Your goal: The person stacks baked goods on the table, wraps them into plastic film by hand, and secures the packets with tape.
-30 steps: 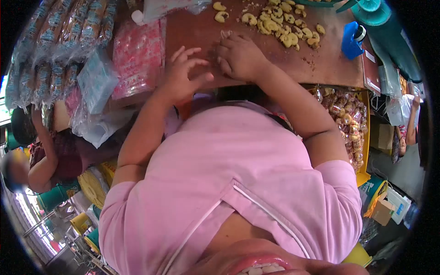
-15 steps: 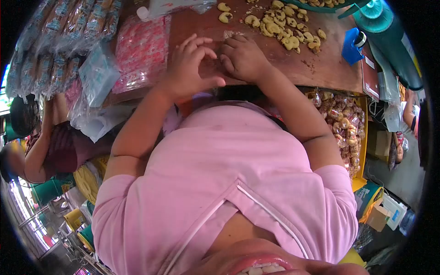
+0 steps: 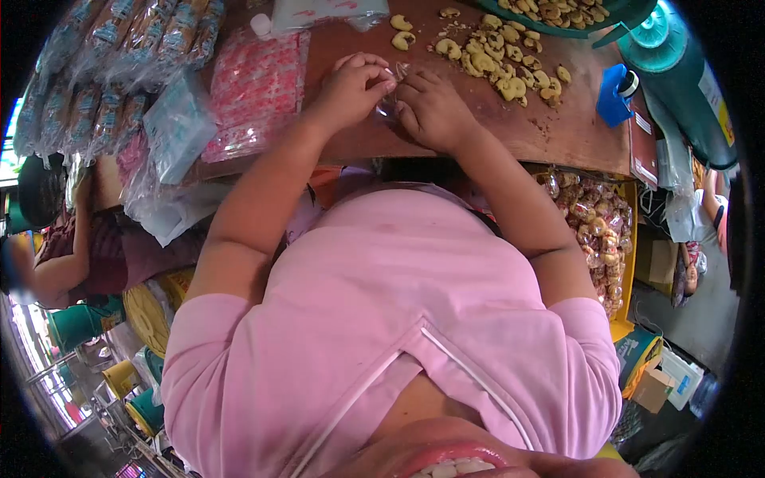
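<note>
Above the table edge, my left hand (image 3: pixel 355 90) has its thumb and fingers pinched together on a small clear plastic bag (image 3: pixel 387 106). My right hand (image 3: pixel 434 108) is beside it, fingers curled against the same plastic. The fingers hide most of the bag, so I cannot tell whether anything is inside. Beyond my right hand, a loose pile of curved yellowish cookies (image 3: pixel 488 60) lies on the brown table (image 3: pixel 351 142). A stack of pink-and-red printed plastic wrappers (image 3: pixel 256 92) lies left of my left hand.
Packed brown goods (image 3: pixel 111 60) and a blue-printed plastic pack (image 3: pixel 179 127) sit at the left. A green basin (image 3: pixel 594 28), a blue tape dispenser (image 3: pixel 613 95) and a teal cylinder (image 3: pixel 677 72) stand right. Below the table is a yellow crate (image 3: pixel 628 263) of bagged goods.
My left hand has gone from spread fingers to a pinch and moved closer to my right hand. Clear plastic now shows between the hands. The view has shifted slightly.
</note>
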A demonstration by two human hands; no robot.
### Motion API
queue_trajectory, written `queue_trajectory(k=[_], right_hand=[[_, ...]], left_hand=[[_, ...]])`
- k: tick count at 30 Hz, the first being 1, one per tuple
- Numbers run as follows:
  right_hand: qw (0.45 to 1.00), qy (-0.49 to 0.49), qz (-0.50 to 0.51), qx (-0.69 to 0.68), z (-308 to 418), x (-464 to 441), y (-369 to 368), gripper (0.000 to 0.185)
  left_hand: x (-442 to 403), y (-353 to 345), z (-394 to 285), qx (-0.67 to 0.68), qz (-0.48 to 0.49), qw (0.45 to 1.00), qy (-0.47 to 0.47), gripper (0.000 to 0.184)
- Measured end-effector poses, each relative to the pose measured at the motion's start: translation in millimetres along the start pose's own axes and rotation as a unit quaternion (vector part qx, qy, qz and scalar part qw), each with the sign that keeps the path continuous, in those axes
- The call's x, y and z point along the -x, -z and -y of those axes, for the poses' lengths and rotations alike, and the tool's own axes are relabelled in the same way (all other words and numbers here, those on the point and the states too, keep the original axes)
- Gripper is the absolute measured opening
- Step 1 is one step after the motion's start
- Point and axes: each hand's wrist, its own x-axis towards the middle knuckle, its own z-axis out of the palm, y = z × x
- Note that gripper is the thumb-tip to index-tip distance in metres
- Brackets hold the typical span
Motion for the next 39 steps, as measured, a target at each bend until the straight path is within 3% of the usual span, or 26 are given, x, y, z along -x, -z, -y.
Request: queue_trajectory(k=[3, 8, 12, 18, 24, 28, 37, 39], right_hand=[[0.999, -0.019, -0.014, -0.031, 1, 5, 2, 0.026], [0.994, -0.099, -0.019, -0.047, 12, 6, 4, 0.028], [0.997, -0.058, 0.039, -0.018, 16, 3, 13, 0.029], [1.000, -0.010, 0.026, -0.001, 6, -6, 8, 0.026], [0.996, -0.058, 0.068, 0.000, 1, -7, -4, 0.021], [0.999, -0.027, 0.009, -0.042, 3, -12, 2, 0.019], [0.999, -0.048, -0.016, -0.011, 1, -1, -4, 0.020], [0.998, -0.050, -0.021, -0.020, 3, 0, -4, 0.022]], left_hand=[[-20, -6, 13, 0.078, 0.065, 0.995, -0.005, 0.019], [-31, -26, 42, -0.028, 0.115, 0.992, -0.029, 0.021], [-36, -22, 39, -0.061, 0.146, 0.987, 0.010, 0.024], [0, -18, 45, -0.094, 0.041, 0.994, 0.033, 0.025], [50, 16, -16, -0.138, 0.044, 0.989, -0.041, 0.032], [41, 17, -12, -0.119, 0.034, 0.989, -0.076, 0.016], [9, -16, 12, -0.049, 0.045, 0.994, -0.083, 0.025], [5, -17, 14, -0.066, 0.023, 0.989, -0.128, 0.027]])
